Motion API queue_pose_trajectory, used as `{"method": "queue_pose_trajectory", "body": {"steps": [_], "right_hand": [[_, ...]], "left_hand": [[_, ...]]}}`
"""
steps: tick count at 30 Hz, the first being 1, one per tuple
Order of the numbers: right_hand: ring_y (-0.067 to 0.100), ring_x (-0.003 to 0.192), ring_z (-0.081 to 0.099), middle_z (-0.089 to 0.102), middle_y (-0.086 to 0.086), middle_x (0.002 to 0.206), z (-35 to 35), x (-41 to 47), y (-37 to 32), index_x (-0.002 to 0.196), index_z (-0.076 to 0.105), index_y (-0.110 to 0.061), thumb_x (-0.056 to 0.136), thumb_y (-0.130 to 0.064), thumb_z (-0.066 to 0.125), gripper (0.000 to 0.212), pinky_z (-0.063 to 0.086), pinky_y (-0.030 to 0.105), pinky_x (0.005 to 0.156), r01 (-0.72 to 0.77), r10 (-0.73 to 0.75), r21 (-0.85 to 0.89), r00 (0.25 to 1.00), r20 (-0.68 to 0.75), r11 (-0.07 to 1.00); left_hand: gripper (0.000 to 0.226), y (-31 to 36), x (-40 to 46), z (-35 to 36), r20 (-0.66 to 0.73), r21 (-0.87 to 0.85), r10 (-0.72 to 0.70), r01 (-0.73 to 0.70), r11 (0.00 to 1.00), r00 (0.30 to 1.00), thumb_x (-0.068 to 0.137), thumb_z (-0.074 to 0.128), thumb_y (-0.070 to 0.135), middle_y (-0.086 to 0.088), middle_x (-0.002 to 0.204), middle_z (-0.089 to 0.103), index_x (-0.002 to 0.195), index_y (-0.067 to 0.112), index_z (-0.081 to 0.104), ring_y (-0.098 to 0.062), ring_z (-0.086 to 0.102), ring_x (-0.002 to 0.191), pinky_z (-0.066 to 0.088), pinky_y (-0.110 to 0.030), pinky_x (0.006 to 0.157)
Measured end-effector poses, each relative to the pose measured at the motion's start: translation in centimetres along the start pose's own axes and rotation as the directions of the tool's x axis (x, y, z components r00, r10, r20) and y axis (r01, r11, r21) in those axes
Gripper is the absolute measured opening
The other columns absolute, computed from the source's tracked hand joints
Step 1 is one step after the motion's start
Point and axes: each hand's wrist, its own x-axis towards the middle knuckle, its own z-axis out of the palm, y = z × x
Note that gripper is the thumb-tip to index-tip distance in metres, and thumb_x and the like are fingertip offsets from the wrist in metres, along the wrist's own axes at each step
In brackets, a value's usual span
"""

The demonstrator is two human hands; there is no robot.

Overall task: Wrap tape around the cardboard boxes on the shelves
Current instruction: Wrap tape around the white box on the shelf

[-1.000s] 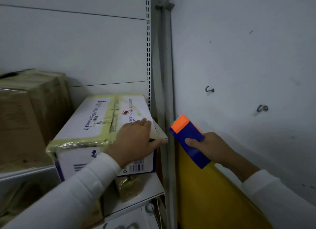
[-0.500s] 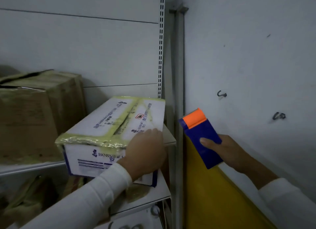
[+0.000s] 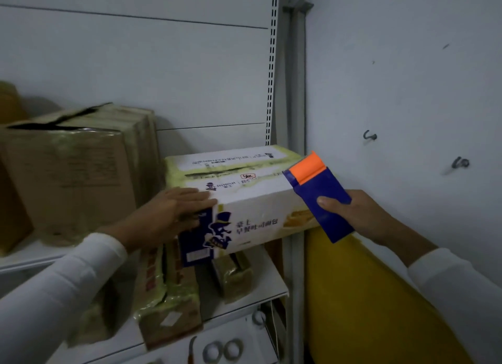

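White box [image 3: 244,200] has swung long-side-out since 0.5 s ago, left hand [image 3: 168,214] flat on its left corner, right hand [image 3: 361,214] gripping blue-orange tape dispenser [image 3: 320,195] at its right end; "HORSH" barely legible.

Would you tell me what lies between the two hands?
In the head view, the white box spans from the left hand to the right hand, which holds the blue dispenser.

A white metal shelf unit [image 3: 269,290] holds the goods. On its upper shelf [image 3: 32,255] a brown cardboard box [image 3: 73,178] stands beside a white printed box [image 3: 244,197] that juts over the front edge. Smaller yellowish taped packages [image 3: 168,295] sit below.
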Motion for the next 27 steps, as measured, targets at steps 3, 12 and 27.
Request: {"method": "queue_pose_trajectory", "body": {"steps": [3, 12, 27], "right_hand": [[0.011, 0.063, 0.068, 0.072, -0.002, 0.07, -0.2, -0.7, -0.2, 0.084, 0.063, -0.012, 0.089, -0.027, 0.064, 0.016, 0.049, 0.02, 0.055, -0.03, 0.03, -0.068, 1.0, -0.002, 0.997], [0.011, 0.061, 0.067, 0.072, -0.003, 0.067, -1.3, -2.2, 0.6, 0.079, 0.066, -0.015, 0.087, -0.027, 0.069, 0.015, 0.048, 0.022, 0.055, -0.09, 0.079, -0.127, 0.993, -0.09, 0.988], [0.017, 0.063, 0.072, 0.073, 0.007, 0.07, -9.0, -4.0, 0.4, 0.081, 0.066, -0.003, 0.076, -0.037, 0.079, 0.037, 0.053, 0.021, 0.053, -0.119, 0.114, -0.106, 0.992, -0.055, 0.987]], "left_hand": [[0.047, -0.7, -0.1, -0.8, -0.049, 0.037, -0.186, 0.187, 0.982, 0.981, 0.092, 0.054, 0.019, -0.005, 0.138, 0.053, 0.138, 0.025, 0.048, -0.026, 0.05, 0.125, 0.04, -0.038, 0.105], [0.072, 5.4, 10.0, 3.3, -0.136, 0.109, -0.242, 0.258, 0.96, 0.961, 0.09, 0.049, 0.055, -0.005, 0.155, 0.028, 0.148, 0.018, 0.027, -0.023, 0.027, 0.141, 0.019, -0.041, 0.117], [0.08, 0.0, 10.4, 3.4, 0.031, 0.005, 0.124, -0.125, 0.992, 0.992, 0.082, 0.02, 0.08, 0.012, 0.152, 0.03, 0.145, 0.033, 0.034, -0.009, 0.025, 0.141, 0.011, -0.028, 0.116]]}}
